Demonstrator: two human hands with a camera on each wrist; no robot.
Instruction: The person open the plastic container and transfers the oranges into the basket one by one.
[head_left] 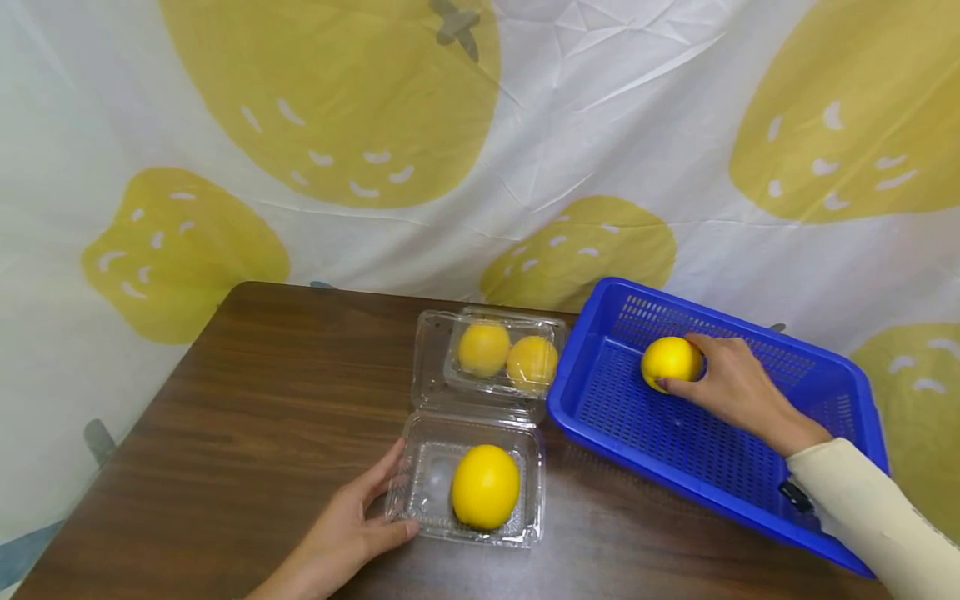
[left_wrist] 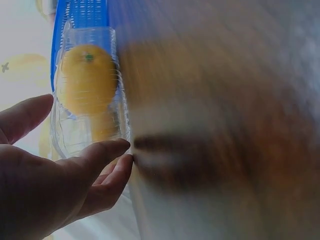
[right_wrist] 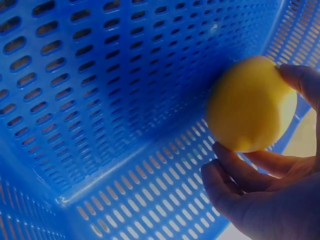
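Note:
My right hand (head_left: 731, 379) grips a yellow citrus fruit (head_left: 670, 363) inside the blue plastic basket (head_left: 622, 425). In the right wrist view, the thumb and fingertips hold that fruit (right_wrist: 252, 105) from its sides, against the slotted basket walls. My left hand (head_left: 348, 521) rests at the left side of a clear plastic clamshell box (head_left: 427, 492), thumb and fingers spread apart with fingertips at its edge. One yellow citrus fruit (head_left: 486, 487) sits in the right part of this box. The box's lid (head_left: 431, 367) is folded back behind it.
A second clear box with two yellow fruits (head_left: 483, 348) stands at the back, overlapped by the raised lid in the head view. The basket is immediately right of the boxes. Brown wooden table (head_left: 247, 417) extends to the left, and a fruit-printed cloth (head_left: 390, 250) hangs behind.

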